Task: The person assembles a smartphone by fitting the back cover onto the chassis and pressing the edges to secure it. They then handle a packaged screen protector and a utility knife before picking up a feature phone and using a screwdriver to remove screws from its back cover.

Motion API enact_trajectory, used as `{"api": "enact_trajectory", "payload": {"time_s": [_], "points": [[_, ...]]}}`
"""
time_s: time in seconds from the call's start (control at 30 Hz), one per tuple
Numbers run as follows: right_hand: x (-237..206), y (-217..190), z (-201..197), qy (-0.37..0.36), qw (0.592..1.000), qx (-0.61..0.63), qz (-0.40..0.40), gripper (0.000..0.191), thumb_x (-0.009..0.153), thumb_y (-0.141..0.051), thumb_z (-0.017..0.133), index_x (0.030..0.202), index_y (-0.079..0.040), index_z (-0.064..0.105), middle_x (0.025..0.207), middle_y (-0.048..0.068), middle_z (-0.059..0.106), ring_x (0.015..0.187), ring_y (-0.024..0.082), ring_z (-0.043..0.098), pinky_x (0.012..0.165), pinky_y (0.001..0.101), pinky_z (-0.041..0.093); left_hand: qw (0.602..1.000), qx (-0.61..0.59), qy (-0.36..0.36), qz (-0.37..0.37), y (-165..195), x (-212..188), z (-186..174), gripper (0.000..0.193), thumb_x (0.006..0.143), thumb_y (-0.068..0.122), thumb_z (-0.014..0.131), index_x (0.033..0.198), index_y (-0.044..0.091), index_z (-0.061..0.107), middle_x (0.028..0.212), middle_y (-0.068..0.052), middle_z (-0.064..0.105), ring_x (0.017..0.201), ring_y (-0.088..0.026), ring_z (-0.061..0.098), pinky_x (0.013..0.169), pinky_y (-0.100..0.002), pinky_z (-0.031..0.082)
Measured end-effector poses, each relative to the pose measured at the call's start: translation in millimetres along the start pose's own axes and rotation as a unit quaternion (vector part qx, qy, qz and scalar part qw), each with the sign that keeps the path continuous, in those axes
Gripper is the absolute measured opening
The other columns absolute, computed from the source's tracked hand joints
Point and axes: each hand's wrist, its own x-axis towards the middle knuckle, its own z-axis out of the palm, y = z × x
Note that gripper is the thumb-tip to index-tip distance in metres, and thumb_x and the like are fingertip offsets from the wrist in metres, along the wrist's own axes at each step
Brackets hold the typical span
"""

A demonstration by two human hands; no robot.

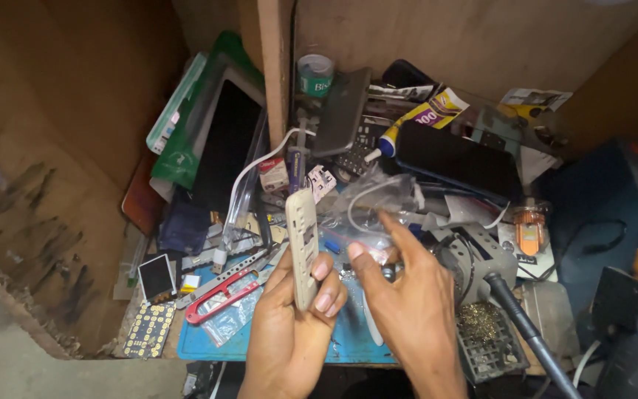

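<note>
My left hand grips a pale beige phone housing, held upright on edge above a cluttered bench. My right hand hovers just to its right with fingers spread, the index fingertip near a clear plastic bag that holds a white cable. That hand holds nothing.
A blue mat lies under the hands. Red-handled snips, a small screen and a keypad sheet lie at left. A dark phone, a glue tube, a soldering iron and brass wool lie at right. Wooden walls close in behind.
</note>
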Motion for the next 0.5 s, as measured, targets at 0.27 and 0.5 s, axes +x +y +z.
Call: {"api": "enact_trajectory", "payload": {"time_s": [0.27,0.5], "points": [[-11.2,20.9,0.7,0.036,0.989,-0.009,-0.142,0.08,0.074,-0.03,0.084,0.144,-0.011,0.05,0.082,0.015,0.073,0.073,0.031,0.071,0.067,0.0415,0.053,0.966,0.19,0.146,0.095,-4.7,-1.2,9.5,0.036,0.096,0.016,0.054,0.13,0.002,0.051,0.103,-0.011,0.067,0.083,-0.015,0.064,0.07,-0.032,0.053],[-34.0,23.3,-5.2,0.023,0.997,0.003,0.067,0.044,0.089,-0.016,0.069,0.133,-0.024,0.07,0.088,0.003,0.072,0.079,0.021,0.073,0.073,0.0368,0.058,0.937,0.269,0.116,0.191,-7.6,-4.5,13.9,0.042,0.093,0.013,0.067,0.129,-0.003,0.052,0.108,-0.014,0.068,0.095,-0.019,0.068,0.077,-0.034,0.057]]}}
